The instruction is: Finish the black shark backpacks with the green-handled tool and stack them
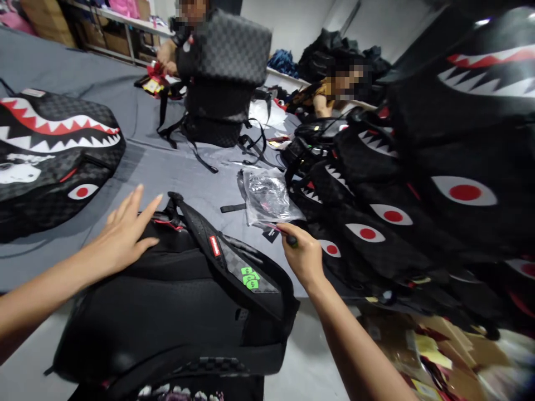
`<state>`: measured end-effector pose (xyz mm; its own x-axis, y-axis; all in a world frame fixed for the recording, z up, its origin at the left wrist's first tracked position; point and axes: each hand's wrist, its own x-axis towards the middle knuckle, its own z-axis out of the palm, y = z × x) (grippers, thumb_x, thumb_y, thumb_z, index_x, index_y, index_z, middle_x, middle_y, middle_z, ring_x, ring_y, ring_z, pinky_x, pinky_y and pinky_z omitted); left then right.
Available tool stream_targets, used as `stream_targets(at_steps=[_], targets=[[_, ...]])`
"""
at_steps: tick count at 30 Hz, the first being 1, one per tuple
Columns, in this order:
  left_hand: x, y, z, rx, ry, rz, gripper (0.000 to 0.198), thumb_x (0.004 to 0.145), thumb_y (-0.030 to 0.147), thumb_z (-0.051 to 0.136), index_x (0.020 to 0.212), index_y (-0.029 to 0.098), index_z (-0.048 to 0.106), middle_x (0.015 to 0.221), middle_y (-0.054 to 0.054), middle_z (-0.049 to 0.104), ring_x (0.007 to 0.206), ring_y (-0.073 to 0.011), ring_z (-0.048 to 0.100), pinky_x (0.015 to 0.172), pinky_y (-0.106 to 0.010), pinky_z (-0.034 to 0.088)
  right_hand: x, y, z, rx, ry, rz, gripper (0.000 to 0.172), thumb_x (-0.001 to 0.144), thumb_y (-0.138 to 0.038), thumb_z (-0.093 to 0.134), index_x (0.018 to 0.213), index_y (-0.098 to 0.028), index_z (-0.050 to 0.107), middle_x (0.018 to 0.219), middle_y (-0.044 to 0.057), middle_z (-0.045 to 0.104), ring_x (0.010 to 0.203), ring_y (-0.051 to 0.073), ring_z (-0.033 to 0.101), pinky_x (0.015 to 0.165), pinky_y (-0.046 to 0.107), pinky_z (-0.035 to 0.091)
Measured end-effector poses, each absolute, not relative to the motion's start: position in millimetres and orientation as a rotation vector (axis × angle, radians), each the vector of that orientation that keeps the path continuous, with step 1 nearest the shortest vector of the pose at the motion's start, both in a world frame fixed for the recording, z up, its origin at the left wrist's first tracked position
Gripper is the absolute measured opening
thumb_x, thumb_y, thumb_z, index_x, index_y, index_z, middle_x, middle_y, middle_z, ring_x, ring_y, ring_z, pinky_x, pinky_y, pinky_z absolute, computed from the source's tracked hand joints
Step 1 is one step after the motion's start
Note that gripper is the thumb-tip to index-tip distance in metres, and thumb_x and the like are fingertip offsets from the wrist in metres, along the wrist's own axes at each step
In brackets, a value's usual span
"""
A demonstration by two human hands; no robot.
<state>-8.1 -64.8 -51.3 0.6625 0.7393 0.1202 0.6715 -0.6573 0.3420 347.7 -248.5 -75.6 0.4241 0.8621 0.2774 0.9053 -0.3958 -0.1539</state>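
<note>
A black backpack lies in front of me at the table's near edge, its back panel and straps facing up. One shoulder strap carries a red label and a green banknote print. My left hand is over the backpack's top edge, fingers spread, holding nothing. To the right of the strap, my right hand is closed around a slim tool with a dark end and a thin pinkish tip; its exact kind is unclear. Just beyond that hand lies a clear plastic bag with dark contents, beside a black tag.
Shark-mouth backpacks are piled along the right; another backpack lies at the left. Checkered bags are stacked across the grey table. Two people work at the far side. Cardboard boxes stand at the lower right.
</note>
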Motion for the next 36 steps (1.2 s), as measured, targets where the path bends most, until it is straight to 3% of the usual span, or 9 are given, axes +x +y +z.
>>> stream_targets(at_steps=[2, 5, 7, 10, 17, 20, 24, 28, 36], targets=[[6.0, -79.9, -33.2, 2.424, 1.063, 0.62, 0.061, 0.095, 0.041, 0.049, 0.151, 0.023, 0.036, 0.163, -0.016, 0.028, 0.147, -0.0327, 0.036, 0.112, -0.05, 0.041, 307.5, -248.2, -56.6, -1.837, -1.773, -0.294, 0.034, 0.091, -0.011, 0.052, 0.117, -0.021, 0.071, 0.125, 0.009, 0.071, 0.116, 0.02, 0.067, 0.1, 0.037, 0.054], [24.2, -98.5, -20.4, 1.905, 0.774, 0.506, 0.05, 0.092, 0.044, 0.053, 0.136, 0.021, 0.049, 0.122, -0.011, 0.067, 0.097, -0.0192, 0.069, 0.074, -0.029, 0.056, 256.6, -241.6, -38.5, -1.254, -2.007, -0.222, 0.043, 0.088, -0.011, 0.058, 0.129, -0.023, 0.066, 0.127, 0.011, 0.07, 0.112, 0.023, 0.069, 0.09, 0.039, 0.059], [27.0, -104.6, -22.5, 1.665, 0.624, 0.332, 0.038, 0.086, 0.04, 0.061, 0.117, 0.018, 0.058, 0.086, -0.002, 0.07, 0.07, -0.0134, 0.067, 0.059, -0.023, 0.051, 237.9, -234.6, -35.1, -1.175, -2.097, -0.125, 0.05, 0.089, -0.009, 0.056, 0.137, -0.024, 0.061, 0.135, 0.012, 0.065, 0.117, 0.024, 0.067, 0.091, 0.04, 0.06], [17.6, -108.2, -30.4, 1.637, 0.691, 0.449, 0.018, 0.081, 0.029, 0.068, 0.092, 0.018, 0.06, 0.067, 0.005, 0.062, 0.06, -0.0086, 0.06, 0.059, -0.02, 0.047, 229.3, -223.1, -37.2, -1.35, -2.0, -0.024, 0.054, 0.091, -0.007, 0.049, 0.142, -0.024, 0.056, 0.138, 0.012, 0.064, 0.118, 0.023, 0.067, 0.095, 0.04, 0.059], [-4.8, -116.1, -39.6, 2.291, 0.716, 0.786, 0.006, 0.092, 0.025, 0.062, 0.094, 0.021, 0.066, 0.078, 0.004, 0.07, 0.066, -0.0089, 0.063, 0.066, -0.022, 0.048, 214.0, -203.0, -26.4, -1.417, -2.019, 0.166, 0.015, 0.095, -0.02, 0.059, 0.098, -0.021, 0.073, 0.083, 0.004, 0.074, 0.074, 0.017, 0.071, 0.067, 0.027, 0.055], [-24.5, -107.8, -49.1, 2.416, 0.798, 1.023, 0.028, 0.094, 0.036, 0.062, 0.117, 0.021, 0.062, 0.114, -0.005, 0.072, 0.107, -0.0181, 0.067, 0.098, -0.035, 0.051, 213.6, -192.7, -21.7, -1.537, -1.991, -0.009, 0.015, 0.093, -0.02, 0.058, 0.09, -0.022, 0.073, 0.088, 0.005, 0.072, 0.08, 0.019, 0.068, 0.067, 0.029, 0.052], [-60.2, -95.2, -72.3, 2.281, 1.245, 0.801, 0.079, 0.085, 0.046, 0.07, 0.15, 0.02, 0.035, 0.157, -0.017, 0.04, 0.147, -0.03, 0.036, 0.12, -0.052, 0.033, 214.2, -174.1, -29.8, -1.542, -1.823, 0.085, 0.013, 0.092, -0.021, 0.06, 0.094, -0.021, 0.073, 0.086, 0.005, 0.072, 0.077, 0.018, 0.068, 0.066, 0.027, 0.051], [-74.3, -100.3, -98.2, 2.114, 1.291, 0.409, 0.1, 0.081, 0.042, 0.073, 0.159, 0.023, 0.013, 0.164, -0.015, 0.028, 0.15, -0.0294, 0.033, 0.12, -0.049, 0.036, 200.4, -155.5, -43.3, -1.622, -1.867, 0.335, 0.017, 0.09, -0.019, 0.061, 0.102, -0.019, 0.074, 0.087, 0.004, 0.077, 0.073, 0.017, 0.071, 0.065, 0.026, 0.05], [-81.5, -116.3, -121.2, 2.266, 1.213, 0.705, 0.1, 0.081, 0.039, 0.076, 0.159, 0.032, 0.014, 0.153, -0.009, 0.049, 0.137, -0.0255, 0.053, 0.113, -0.042, 0.046, 162.4, -140.1, -34.1, -1.979, -2.616, 0.492, 0.032, 0.087, -0.005, 0.054, 0.106, -0.023, 0.073, 0.099, 0.005, 0.077, 0.095, 0.022, 0.071, 0.074, 0.028, 0.048]])
